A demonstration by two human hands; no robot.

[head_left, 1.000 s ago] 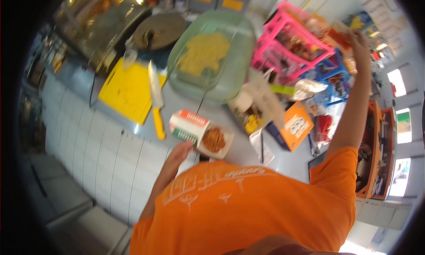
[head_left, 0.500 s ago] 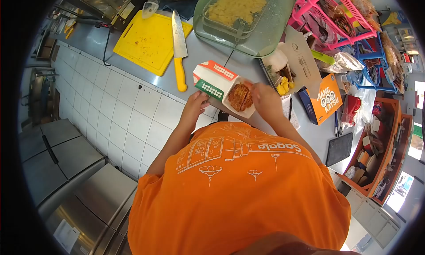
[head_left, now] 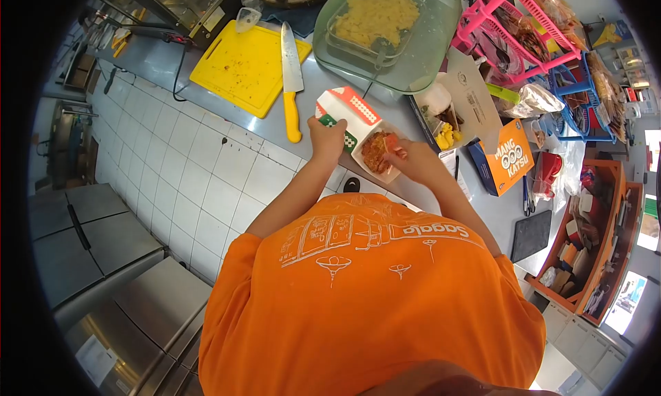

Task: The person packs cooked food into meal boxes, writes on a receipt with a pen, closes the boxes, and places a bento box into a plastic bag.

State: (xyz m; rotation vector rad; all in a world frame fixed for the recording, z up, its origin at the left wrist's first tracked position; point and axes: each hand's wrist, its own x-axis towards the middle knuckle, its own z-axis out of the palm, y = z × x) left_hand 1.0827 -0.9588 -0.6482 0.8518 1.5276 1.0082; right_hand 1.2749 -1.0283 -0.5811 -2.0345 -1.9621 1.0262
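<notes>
An open paper takeaway box with red, white and green patterned flaps lies tilted at the counter's front edge. Browned, crumbed fried food fills its tray part. My left hand is closed on the green flap, thumb on top. Over the tray's right side, the fingers of my right hand pinch a small orange-red piece; its kind is unclear. Just right stands another open box with yellow chunks and a white portion inside.
A knife with a yellow handle lies beside a yellow cutting board. Behind are a green tray and a container of pale yellow pieces. To the right are an orange printed box, a pink rack and a dark flat slab.
My left hand has moved up and right, from the box's underside edge to gripping its flap. The right hand has turned, and the orange-red piece now shows in its fingers.
</notes>
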